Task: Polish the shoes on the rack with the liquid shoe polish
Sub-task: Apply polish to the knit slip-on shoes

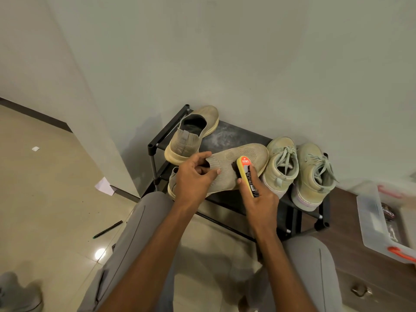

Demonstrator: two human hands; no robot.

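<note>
My left hand (pixel 194 179) grips a beige knit slip-on shoe (pixel 238 165) by its collar, holding it tilted above the black shoe rack (pixel 229 134). My right hand (pixel 261 197) holds a yellow shoe polish applicator (pixel 247 174) with an orange Kiwi label, its dark sponge side pressed against the shoe's upper. The matching slip-on (pixel 191 136) lies on the rack's top shelf at the left. A pair of pale green lace-up sneakers (pixel 299 172) stands on the rack at the right.
A clear plastic box with orange clips (pixel 382 224) sits on a wooden drawer unit (pixel 360 278) at right, holding a dark bottle (pixel 389 219). A pen (pixel 108 229) and paper scraps (pixel 104 186) lie on the tiled floor at left. The wall is directly behind the rack. My knees flank the rack.
</note>
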